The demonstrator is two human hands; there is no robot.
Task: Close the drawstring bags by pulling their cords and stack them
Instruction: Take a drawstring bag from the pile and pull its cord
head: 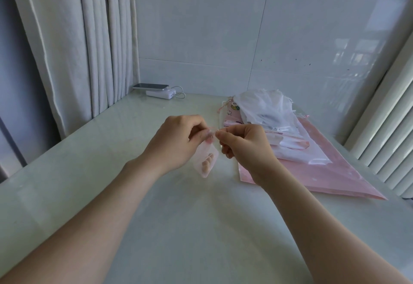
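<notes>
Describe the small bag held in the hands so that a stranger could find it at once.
Above the pale tabletop, left of the pile of pink and white bags, both hands pinch one small translucent pink pouch. Alone among the bags, it hangs in the air.

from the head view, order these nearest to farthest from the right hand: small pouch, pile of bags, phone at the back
1. small pouch, pinched at its top by the right hand and the left hand.
2. pile of bags, just beyond and to the right of that hand.
3. phone, far back left by the curtain.
</notes>
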